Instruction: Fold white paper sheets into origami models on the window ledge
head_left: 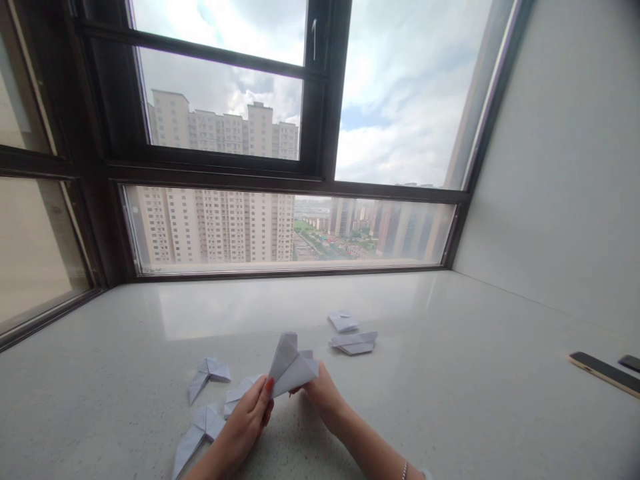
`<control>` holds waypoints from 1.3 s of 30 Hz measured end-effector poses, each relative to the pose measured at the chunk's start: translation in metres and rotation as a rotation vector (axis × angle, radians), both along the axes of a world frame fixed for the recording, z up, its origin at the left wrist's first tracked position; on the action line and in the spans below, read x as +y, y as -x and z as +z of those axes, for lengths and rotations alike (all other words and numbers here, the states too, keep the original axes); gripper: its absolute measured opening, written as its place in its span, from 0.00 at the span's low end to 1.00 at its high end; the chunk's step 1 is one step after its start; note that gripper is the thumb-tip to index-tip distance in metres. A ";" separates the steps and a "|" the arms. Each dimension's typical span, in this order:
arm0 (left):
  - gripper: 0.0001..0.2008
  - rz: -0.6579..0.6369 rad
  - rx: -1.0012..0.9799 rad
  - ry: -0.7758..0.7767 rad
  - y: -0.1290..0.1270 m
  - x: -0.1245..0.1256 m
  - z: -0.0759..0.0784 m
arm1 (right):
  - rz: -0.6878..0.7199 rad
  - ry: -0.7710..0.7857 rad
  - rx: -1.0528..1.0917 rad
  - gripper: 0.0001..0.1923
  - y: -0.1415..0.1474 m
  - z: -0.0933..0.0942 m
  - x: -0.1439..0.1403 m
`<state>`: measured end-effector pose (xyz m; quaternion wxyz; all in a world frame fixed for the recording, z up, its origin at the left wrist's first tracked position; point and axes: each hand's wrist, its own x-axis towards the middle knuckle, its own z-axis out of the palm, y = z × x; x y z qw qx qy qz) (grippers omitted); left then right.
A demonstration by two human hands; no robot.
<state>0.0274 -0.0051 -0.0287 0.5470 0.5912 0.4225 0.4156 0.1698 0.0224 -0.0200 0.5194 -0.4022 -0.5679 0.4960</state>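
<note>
Both hands hold a folded paper [291, 365] just above the white sill [450, 373], near its front edge. The left hand [249, 417] pinches the paper's lower left edge, thumb on top. The right hand [323, 393] grips its right side from behind, fingers mostly hidden. Four other folded papers lie on the sill: two to the left [209, 373] [197, 437], two behind [343, 321] [354, 343]. A phone [603, 372] lies far right.

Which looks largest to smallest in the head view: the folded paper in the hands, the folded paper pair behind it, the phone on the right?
1. Held folded paper, though nearness to the camera enlarges it.
2. Phone and folded paper pair look alike; I cannot rank them.
</note>
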 end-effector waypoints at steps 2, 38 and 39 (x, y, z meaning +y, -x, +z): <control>0.22 0.002 -0.006 -0.010 -0.001 0.000 -0.001 | 0.003 0.014 -0.002 0.09 0.000 0.000 0.000; 0.18 0.010 0.083 -0.194 0.000 -0.003 0.000 | 0.148 0.085 0.139 0.21 -0.003 0.000 -0.004; 0.18 -0.004 0.079 -0.191 0.000 -0.003 0.000 | 0.153 0.079 0.147 0.20 -0.004 0.001 -0.004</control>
